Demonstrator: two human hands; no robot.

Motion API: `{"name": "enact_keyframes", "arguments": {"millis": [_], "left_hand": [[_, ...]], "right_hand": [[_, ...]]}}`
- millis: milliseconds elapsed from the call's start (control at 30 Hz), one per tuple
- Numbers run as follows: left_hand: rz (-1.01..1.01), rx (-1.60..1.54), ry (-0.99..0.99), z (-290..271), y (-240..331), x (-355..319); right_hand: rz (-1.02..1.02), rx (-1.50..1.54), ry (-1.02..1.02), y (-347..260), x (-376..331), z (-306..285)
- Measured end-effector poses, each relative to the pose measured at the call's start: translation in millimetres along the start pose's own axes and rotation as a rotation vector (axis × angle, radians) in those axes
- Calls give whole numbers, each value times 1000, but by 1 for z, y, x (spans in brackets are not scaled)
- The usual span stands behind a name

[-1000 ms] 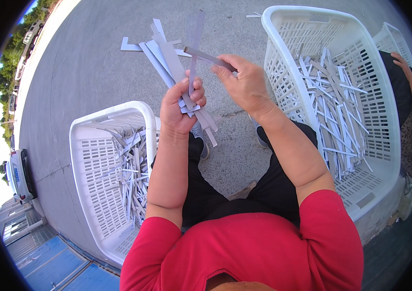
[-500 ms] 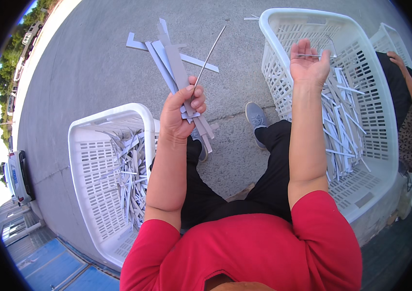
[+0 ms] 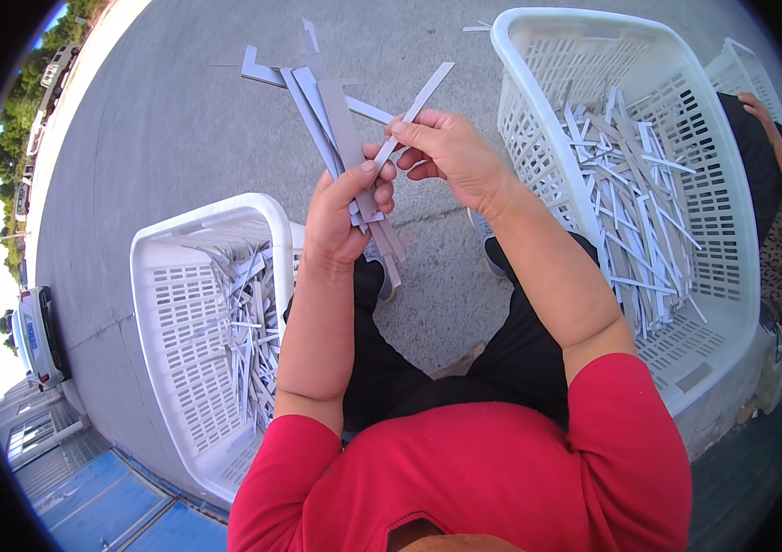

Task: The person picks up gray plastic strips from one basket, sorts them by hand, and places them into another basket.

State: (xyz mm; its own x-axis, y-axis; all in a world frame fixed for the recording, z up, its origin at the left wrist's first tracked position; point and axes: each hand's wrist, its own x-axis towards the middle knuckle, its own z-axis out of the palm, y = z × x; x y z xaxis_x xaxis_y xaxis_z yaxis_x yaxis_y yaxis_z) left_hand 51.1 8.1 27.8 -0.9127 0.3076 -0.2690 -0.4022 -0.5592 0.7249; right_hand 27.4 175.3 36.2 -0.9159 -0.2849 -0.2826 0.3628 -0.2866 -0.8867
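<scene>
Over grey pavement point(image 3: 179, 129), the left hand point(image 3: 343, 204) on my remote feed clenches a fanned bundle point(image 3: 343, 124) of pale strips near its lower end, apparently to keep it together, while the right hand point(image 3: 455, 152) pinches one narrow strip point(image 3: 431, 86). Baskets flank both knees; I judge the right basket's point(image 3: 527, 138) high wall blocks a low sideways reach. Another person's hand point(image 3: 754, 107) shows beyond.

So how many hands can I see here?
3: the left hand gripping a bundle of strips, the right hand pinching one strip, and another person's hand at the far right. That person's other hand may be hidden.
</scene>
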Motion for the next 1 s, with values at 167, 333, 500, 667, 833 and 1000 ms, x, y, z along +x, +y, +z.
{"name": "enact_keyframes", "arguments": {"millis": [167, 333, 500, 667, 833, 1000], "left_hand": [[1, -8, 16, -4, -1, 4], [-15, -21, -41, 0, 1, 0], [-51, 66, -182, 5, -2, -5], [-53, 360, -162, 6, -7, -6], [-61, 403, -182, 5, -9, -2], [-62, 360, -121, 11, -9, -2]], "right_hand": [[-423, 534, 435, -27, 5, -56], [-395, 866, 717, -26, -1, -106], [-200, 70, 286, -14, -4, -28], [-331, -441, 80, 1, -2, 6], [-200, -371, 65, -2, -8, 7], [-330, -419, 149, 2, -6, 5]]}}
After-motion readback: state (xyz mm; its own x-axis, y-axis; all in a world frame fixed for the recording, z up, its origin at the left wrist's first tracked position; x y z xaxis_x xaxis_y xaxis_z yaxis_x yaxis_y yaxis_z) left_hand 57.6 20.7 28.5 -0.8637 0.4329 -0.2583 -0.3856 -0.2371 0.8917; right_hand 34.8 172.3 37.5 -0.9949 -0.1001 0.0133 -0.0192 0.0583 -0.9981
